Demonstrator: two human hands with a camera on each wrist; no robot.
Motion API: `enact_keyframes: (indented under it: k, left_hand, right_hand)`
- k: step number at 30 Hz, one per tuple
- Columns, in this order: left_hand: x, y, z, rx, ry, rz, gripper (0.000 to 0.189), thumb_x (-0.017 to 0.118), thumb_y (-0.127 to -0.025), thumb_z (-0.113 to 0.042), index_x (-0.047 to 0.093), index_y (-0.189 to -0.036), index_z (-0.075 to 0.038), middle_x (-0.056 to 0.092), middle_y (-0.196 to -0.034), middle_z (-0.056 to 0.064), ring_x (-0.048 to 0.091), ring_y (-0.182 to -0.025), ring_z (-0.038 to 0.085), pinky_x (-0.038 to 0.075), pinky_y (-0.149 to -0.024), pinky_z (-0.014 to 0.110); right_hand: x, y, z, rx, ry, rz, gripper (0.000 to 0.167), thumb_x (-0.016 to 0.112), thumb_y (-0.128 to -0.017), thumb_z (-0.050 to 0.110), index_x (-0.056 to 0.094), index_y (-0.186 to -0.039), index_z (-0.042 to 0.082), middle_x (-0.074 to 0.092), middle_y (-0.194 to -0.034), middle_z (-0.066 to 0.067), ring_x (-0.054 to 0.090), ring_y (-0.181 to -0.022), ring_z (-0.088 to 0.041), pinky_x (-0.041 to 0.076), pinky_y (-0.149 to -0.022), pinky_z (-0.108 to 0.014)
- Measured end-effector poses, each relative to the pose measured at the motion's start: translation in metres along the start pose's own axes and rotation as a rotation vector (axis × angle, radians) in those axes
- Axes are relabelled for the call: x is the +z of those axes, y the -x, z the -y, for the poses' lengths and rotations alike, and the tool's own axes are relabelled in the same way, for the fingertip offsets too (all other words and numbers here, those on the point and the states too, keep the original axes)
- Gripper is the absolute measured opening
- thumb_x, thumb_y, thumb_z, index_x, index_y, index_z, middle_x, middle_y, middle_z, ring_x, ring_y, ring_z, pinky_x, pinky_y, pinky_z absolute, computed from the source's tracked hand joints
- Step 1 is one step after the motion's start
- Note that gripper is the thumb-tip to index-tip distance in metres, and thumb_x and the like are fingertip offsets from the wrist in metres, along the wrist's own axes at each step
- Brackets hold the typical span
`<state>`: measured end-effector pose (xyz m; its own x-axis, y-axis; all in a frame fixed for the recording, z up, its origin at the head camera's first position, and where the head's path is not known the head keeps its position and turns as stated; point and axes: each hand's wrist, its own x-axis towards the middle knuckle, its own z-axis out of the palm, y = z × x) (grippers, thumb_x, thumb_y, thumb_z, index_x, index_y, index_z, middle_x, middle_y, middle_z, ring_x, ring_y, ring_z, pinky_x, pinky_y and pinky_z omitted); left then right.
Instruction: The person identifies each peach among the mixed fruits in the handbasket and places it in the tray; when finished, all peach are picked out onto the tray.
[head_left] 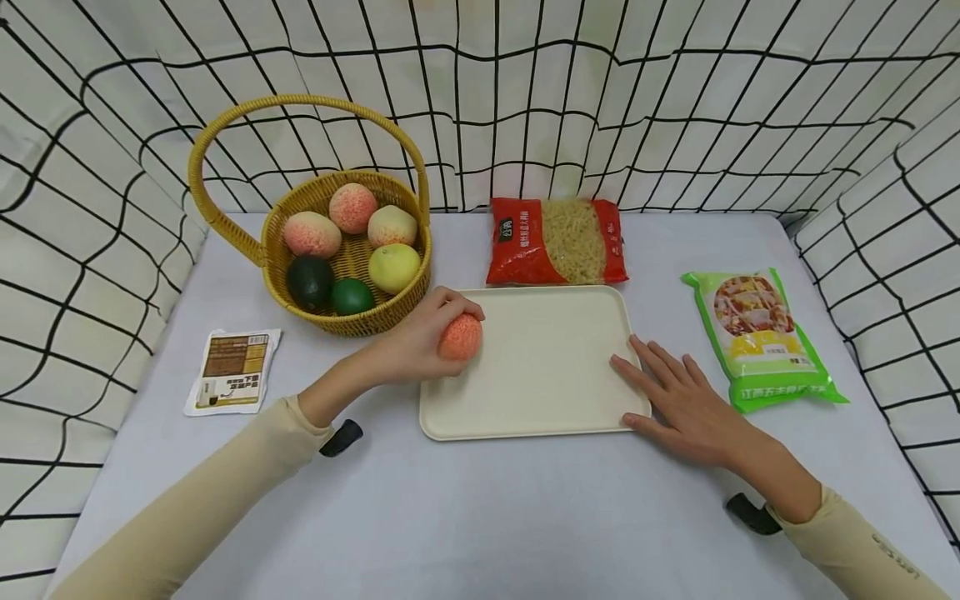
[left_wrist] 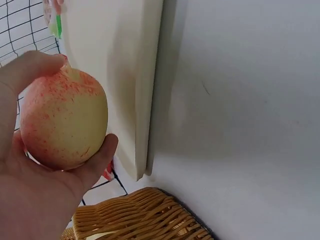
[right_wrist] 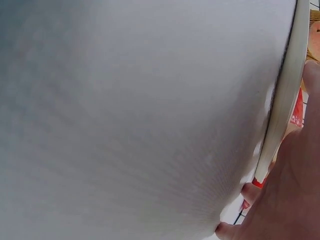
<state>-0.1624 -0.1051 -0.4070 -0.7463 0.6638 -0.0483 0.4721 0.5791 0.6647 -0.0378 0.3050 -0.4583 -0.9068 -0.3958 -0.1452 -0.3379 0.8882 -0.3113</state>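
My left hand (head_left: 416, 343) grips a peach (head_left: 461, 337) over the left side of a cream rectangular tray (head_left: 551, 367). Seen from the left wrist, the peach (left_wrist: 65, 117) is pale yellow with red speckles, with thumb and fingers curled round it. On the tray's right edge rests my right hand (head_left: 686, 412), its fingers spread and nearly straight. In the right wrist view part of that hand (right_wrist: 290, 190) lies against the tray's side (right_wrist: 282, 100).
Behind my left hand stands a yellow wicker basket (head_left: 367, 325) holding several fruits. A red pasta bag (head_left: 558, 242) lies behind the tray, a green food bag (head_left: 761, 337) to the right and a small packet (head_left: 234, 372) to the left. Black wire mesh (head_left: 525, 108) encloses the table.
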Motion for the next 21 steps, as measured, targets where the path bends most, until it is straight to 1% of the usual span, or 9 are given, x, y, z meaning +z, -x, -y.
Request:
enact_keyframes:
  k: [3, 6, 12, 15, 21]
  left_hand:
    - [0.0016, -0.0033, -0.0003, -0.004, -0.061, -0.049, 0.060, 0.086, -0.082, -0.013, 0.061, -0.136, -0.013, 0.049, -0.140, 0.017, 0.049, -0.130, 0.034, 0.051, -0.107, 0.053]
    - [0.0032, -0.0060, -0.0003, -0.022, -0.101, -0.074, 0.057, 0.086, -0.084, -0.012, 0.061, -0.135, -0.013, 0.047, -0.141, 0.018, 0.046, -0.132, 0.036, 0.051, -0.107, 0.054]
    - [0.0055, -0.0090, 0.0016, -0.014, -0.128, -0.103, 0.051, 0.083, -0.088, -0.011, 0.062, -0.134, -0.011, 0.047, -0.139, 0.018, 0.046, -0.129, 0.037, 0.051, -0.105, 0.053]
    - [0.0049, -0.0096, 0.0015, -0.022, -0.121, -0.096, 0.052, 0.084, -0.087, -0.012, 0.061, -0.135, -0.012, 0.046, -0.141, 0.018, 0.045, -0.131, 0.037, 0.052, -0.105, 0.053]
    - [0.0045, -0.0102, 0.0013, -0.046, -0.089, -0.050, 0.063, 0.089, -0.084, -0.022, 0.058, -0.140, -0.016, 0.043, -0.147, 0.015, 0.040, -0.138, 0.034, 0.051, -0.108, 0.053]
  right_hand:
    - [0.0008, 0.0005, -0.0002, -0.007, 0.002, -0.015, 0.081, 0.063, -0.101, 0.057, 0.025, -0.170, 0.037, 0.010, -0.182, -0.005, 0.015, -0.165, -0.040, 0.015, -0.125, -0.077]
    - [0.0017, 0.0009, -0.0002, -0.011, 0.005, -0.017, 0.081, 0.063, -0.101, 0.056, 0.025, -0.170, 0.037, 0.011, -0.182, -0.005, 0.015, -0.165, -0.039, 0.015, -0.125, -0.077]
    - [0.0003, 0.0003, 0.0006, -0.007, 0.009, -0.003, 0.081, 0.062, -0.102, 0.057, 0.024, -0.170, 0.037, 0.009, -0.182, -0.005, 0.014, -0.166, -0.040, 0.014, -0.125, -0.077]
    - [-0.0002, -0.0002, 0.0003, -0.003, 0.010, 0.001, 0.081, 0.062, -0.102, 0.057, 0.024, -0.170, 0.037, 0.009, -0.182, -0.005, 0.013, -0.166, -0.040, 0.014, -0.125, -0.077]
    - [-0.0012, -0.0001, 0.0006, -0.007, 0.009, -0.003, 0.081, 0.062, -0.101, 0.057, 0.025, -0.170, 0.037, 0.010, -0.182, -0.006, 0.014, -0.165, -0.039, 0.015, -0.125, -0.077]
